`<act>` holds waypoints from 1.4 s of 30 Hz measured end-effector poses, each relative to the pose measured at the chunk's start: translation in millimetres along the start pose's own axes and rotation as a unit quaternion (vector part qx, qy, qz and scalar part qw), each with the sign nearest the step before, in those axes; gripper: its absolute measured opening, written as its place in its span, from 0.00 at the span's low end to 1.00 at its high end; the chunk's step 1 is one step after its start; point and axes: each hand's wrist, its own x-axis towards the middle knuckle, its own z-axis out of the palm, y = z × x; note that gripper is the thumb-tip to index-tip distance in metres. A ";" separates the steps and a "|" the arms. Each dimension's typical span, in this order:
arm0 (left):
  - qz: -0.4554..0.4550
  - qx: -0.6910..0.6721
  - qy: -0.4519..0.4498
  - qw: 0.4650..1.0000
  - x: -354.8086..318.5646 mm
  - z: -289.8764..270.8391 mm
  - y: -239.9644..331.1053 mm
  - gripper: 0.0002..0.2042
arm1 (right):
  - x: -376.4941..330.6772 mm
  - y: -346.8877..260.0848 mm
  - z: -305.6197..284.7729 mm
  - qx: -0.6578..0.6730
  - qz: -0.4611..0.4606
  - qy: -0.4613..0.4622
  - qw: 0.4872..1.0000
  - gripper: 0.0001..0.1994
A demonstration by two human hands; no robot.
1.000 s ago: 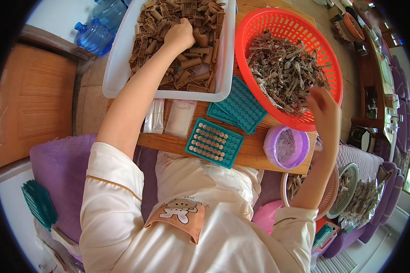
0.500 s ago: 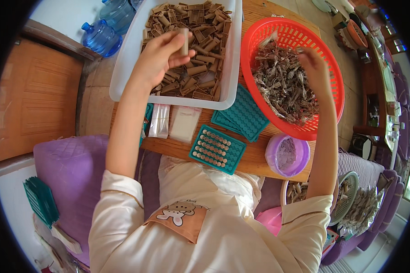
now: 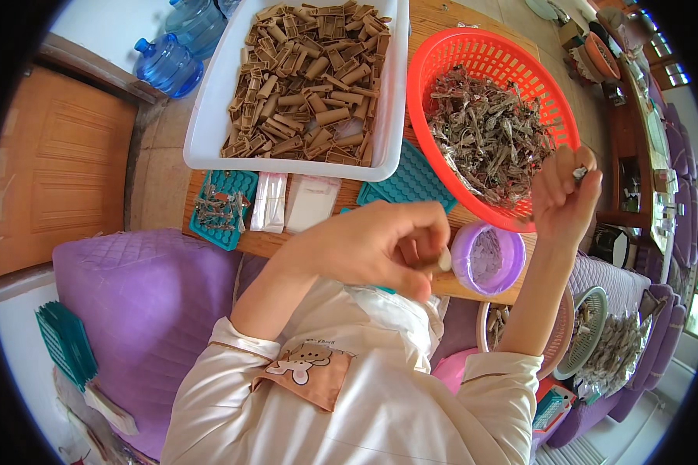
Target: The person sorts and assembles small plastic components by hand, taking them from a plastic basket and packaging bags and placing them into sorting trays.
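Wooden table (image 3: 318, 240) carries a white tray (image 3: 209, 132) of brown pieces, a red basket (image 3: 442, 62) of grey clips and a purple cup (image 3: 488, 260). Left hand (image 3: 380, 248) pinches a pale piece (image 3: 444, 260) beside the cup; right hand (image 3: 562, 198) grips a clip (image 3: 580, 172) over the basket rim.

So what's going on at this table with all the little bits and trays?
A person sits at a wooden table. Their left hand pinches a small pale piece near a purple cup. Their right hand holds a small metal clip beside a red basket full of such clips. A white tub of brown cardboard pieces stands behind, with teal trays in front of it.
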 end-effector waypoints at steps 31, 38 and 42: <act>0.074 0.020 0.362 0.929 -19.5 42.0 -32.2 0.12 | -68.0 42.1 79.6 -0.671 -0.130 -0.069 0.727 0.12; 0.112 -0.083 0.283 0.949 -23.3 37.4 -39.5 0.14 | -71.4 41.3 78.9 -0.663 -0.090 -0.049 0.742 0.11; 0.168 -0.261 0.222 0.924 -22.5 33.5 -46.8 0.21 | -74.0 44.3 83.1 -0.615 -0.055 0.015 0.787 0.11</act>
